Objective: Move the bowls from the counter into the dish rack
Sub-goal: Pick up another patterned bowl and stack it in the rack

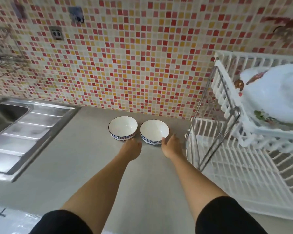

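Two white bowls with blue patterned outsides stand side by side on the grey counter near the tiled wall: the left bowl (122, 127) and the right bowl (154, 131). My left hand (132, 148) reaches up to the front of the left bowl, fingers curled near its base. My right hand (171, 146) is at the right bowl's front right side, fingers apart, a fingertip at its rim. Neither bowl is lifted. The white two-tier dish rack (240, 169) stands to the right.
The rack's upper tier (227, 97) holds white plates (274, 93) with floral print. A steel sink with drainboard (27, 132) lies at the left. The mosaic tile wall (125, 56) stands behind the bowls. A chrome rack frame (215, 149) rises close to my right hand.
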`<act>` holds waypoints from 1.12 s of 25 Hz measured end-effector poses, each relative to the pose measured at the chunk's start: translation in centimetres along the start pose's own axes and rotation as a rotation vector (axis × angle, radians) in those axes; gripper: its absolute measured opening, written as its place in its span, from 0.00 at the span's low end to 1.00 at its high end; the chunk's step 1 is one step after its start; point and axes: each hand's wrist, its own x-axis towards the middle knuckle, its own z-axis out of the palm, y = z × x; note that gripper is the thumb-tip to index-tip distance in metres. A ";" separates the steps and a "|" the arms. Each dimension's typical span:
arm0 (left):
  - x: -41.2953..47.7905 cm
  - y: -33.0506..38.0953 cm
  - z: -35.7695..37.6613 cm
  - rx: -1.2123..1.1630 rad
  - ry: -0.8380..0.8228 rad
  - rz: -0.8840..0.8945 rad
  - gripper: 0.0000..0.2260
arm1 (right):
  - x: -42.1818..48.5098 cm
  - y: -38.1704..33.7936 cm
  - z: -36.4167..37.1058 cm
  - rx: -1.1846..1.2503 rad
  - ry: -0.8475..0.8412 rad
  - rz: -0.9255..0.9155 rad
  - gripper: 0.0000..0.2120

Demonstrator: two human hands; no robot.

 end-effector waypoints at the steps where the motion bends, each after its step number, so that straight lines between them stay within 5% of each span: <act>1: 1.4 0.1 0.3 -0.010 -0.026 -0.027 0.17 | 1.1 0.1 0.6 -0.010 -0.007 0.019 0.27; 6: 7.4 1.2 1.9 -0.118 -0.161 -0.179 0.21 | 6.6 0.4 2.8 -0.066 0.000 0.122 0.26; 15: 10.7 1.4 4.1 -0.168 -0.170 -0.237 0.20 | 10.1 1.0 5.1 0.130 -0.146 0.285 0.17; 19: 8.5 0.9 3.4 -0.386 -0.081 -0.292 0.17 | 7.5 1.3 4.0 0.185 -0.130 0.218 0.16; 22: 6.1 0.2 1.7 -0.010 -0.138 -0.020 0.15 | 4.7 1.4 3.0 0.257 -0.143 0.124 0.17; 25: 1.2 1.0 -1.2 -0.470 -0.054 -0.040 0.19 | 0.9 0.7 0.7 0.305 -0.169 0.006 0.21; 26: 0.2 0.7 -1.6 -0.412 0.082 -0.062 0.20 | -0.4 0.6 -0.1 0.297 -0.162 -0.030 0.21; 28: -2.0 0.3 -3.0 -0.461 0.041 -0.129 0.21 | -3.5 0.0 -1.9 0.275 -0.161 -0.107 0.23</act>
